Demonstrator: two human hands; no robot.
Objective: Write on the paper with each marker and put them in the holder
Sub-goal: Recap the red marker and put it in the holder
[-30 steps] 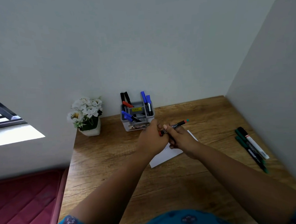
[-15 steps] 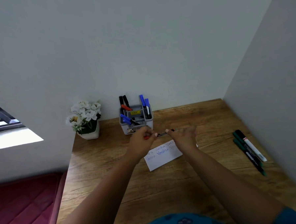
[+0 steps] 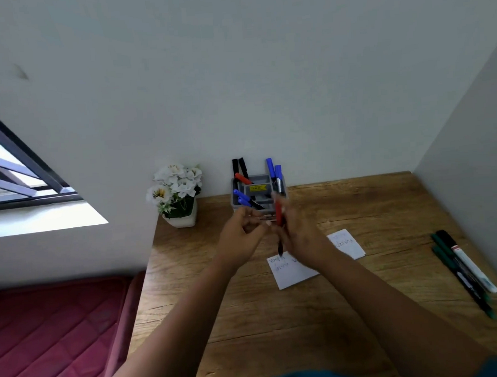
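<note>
Curling loosely, the left hand (image 3: 238, 236) hovers just left of the marker (image 3: 279, 224); blur hides whether its fingers pinch anything. The right hand (image 3: 298, 234) grips the marker nearly upright, red end up, dark tip down over the paper (image 3: 292, 272). Behind the grip stands the holder (image 3: 259, 192), with black, red and blue markers in it. Left of it sits a flower pot (image 3: 178, 197). Well right of the grip, spare markers (image 3: 464, 269) lie on the desk (image 3: 277, 325).
</note>
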